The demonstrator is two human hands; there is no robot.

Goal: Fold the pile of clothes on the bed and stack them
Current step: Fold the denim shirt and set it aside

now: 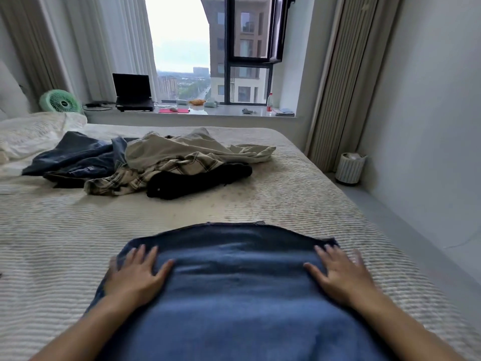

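Pressing denim (234, 282) flat, both hands' fingers (140, 256) spread, unfolded clothes pile (161, 162) beyond

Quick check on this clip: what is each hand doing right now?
Left hand: open, fingers spread, pressing flat on the blue denim garment.
Right hand: open, fingers spread, pressing flat on the same garment's other side.

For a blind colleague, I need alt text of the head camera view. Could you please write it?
Seen from above, a left hand and a right hand press flat on a blue denim garment spread on a ribbed beige bed. Farther away lies an unfolded pile of clothes; beyond it, a windowsill holds a laptop and a green fan.
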